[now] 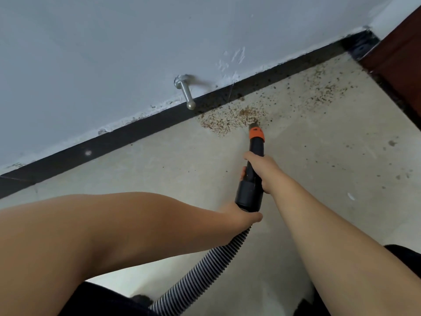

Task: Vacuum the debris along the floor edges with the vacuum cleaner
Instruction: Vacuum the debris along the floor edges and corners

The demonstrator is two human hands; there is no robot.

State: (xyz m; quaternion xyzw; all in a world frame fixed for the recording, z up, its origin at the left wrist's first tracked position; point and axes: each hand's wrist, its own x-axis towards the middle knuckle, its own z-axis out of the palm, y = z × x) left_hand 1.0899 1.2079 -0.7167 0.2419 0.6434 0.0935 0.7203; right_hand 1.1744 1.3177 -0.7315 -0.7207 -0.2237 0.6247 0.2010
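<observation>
Orange-collared nozzle point(255, 131) meets the debris point(230, 119) heaped at the floor's point(159, 169) edge below the black skirting point(127, 135), my right hand point(264, 172) clasping the wand to aim, my left hand point(241, 216) gripping the hose point(205, 272) for slack.

It looked like a room in a home or flat, seen at floor level. A white painted wall point(114, 42) met a pale, scuffed tiled floor point(319, 179) along a black skirting strip point(136, 131). A metal door stopper point(185, 91) stuck out of the wall, and a dark reddish wooden door or frame point(401, 55) stood in the corner.
</observation>
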